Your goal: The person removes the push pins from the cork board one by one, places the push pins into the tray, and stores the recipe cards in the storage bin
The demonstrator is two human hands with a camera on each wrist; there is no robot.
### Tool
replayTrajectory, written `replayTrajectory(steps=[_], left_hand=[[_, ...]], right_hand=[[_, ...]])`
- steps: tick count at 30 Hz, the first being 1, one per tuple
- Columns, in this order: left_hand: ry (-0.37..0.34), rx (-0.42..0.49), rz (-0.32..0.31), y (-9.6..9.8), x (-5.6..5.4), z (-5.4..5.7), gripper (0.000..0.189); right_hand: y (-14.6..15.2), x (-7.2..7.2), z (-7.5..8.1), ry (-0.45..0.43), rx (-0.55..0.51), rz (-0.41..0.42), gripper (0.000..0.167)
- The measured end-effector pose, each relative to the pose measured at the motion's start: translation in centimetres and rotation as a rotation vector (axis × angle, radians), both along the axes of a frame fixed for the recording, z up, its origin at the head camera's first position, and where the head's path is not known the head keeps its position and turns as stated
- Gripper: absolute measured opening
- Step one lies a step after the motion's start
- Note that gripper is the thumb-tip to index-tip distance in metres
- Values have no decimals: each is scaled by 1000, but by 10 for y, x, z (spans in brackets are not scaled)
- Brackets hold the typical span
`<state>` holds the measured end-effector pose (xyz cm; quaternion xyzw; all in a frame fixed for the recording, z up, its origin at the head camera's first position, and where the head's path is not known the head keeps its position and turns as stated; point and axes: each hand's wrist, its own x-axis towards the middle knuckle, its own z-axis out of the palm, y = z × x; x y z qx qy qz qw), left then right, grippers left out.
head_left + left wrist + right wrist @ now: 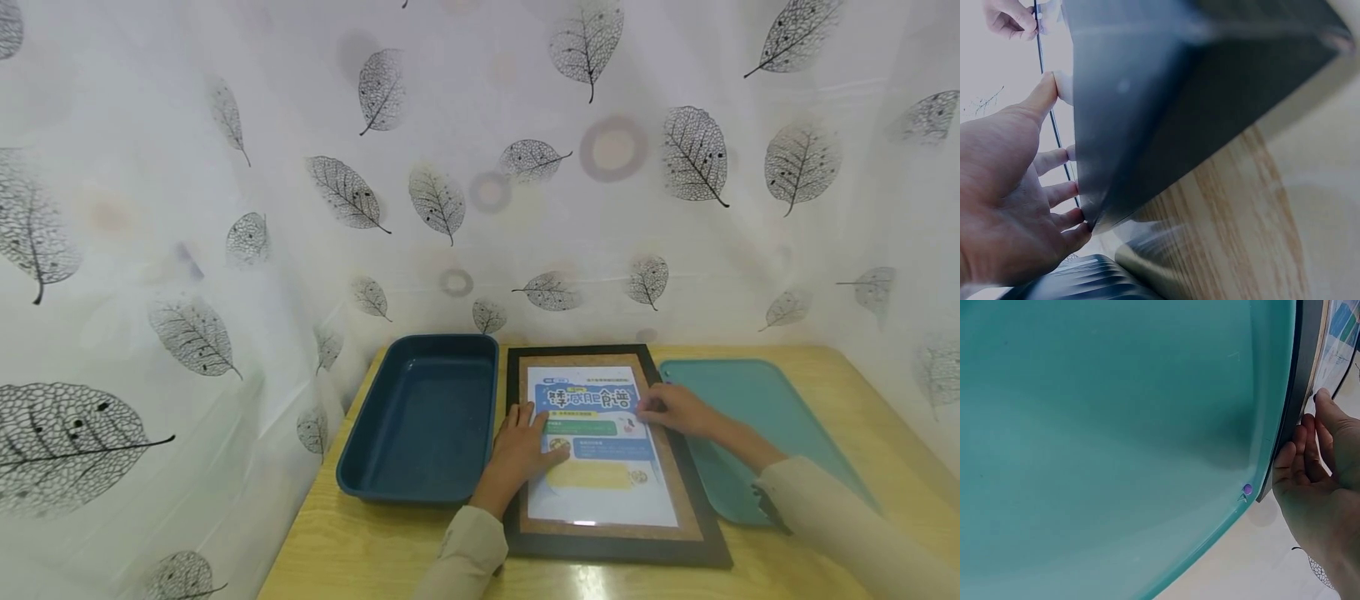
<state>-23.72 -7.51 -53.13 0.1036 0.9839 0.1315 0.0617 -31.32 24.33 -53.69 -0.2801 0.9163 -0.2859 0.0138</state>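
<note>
A poster point(600, 500) with blue headings and Chinese lettering lies on a cork board point(667, 475) with a black frame point(622, 547). My left hand point(521, 454) rests spread over the poster's left edge, thumb stretched inward; from below, the left wrist view shows the left hand point(1016, 194) with its fingers at the frame's side. At the poster's right edge my right hand point(678, 410) pinches a small dark pushpin point(1317, 397), mostly hidden by the fingertips. The other fingers of the right hand point(1319, 469) lie along the frame's edge.
Left of the board stands a deep dark blue tray point(412, 492). A shallow teal tray point(757, 417) lies on the right, close against the frame, with a purple pushpin point(1247, 489) near its corner. Beneath is a wooden table point(390, 550); a leaf-print curtain point(480, 167) hangs behind.
</note>
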Motion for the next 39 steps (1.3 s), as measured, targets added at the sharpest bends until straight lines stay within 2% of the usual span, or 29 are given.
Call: replayTrajectory(steps=[12,18,28,39], left_hand=[[-5,-4,8,1,1,2,83],[-1,0,7,1,2,3,82],[-8,-8,8,2,0,2,83],[4,7,12,1,1,0,83]], right_hand=[[4,-6,-1,-75,-3,-33,10],[7,-8,0,-46,-12,-42,11],[11,-4,2,16,-28,-36,7],[21,-3,3,33,-23,-103,10]])
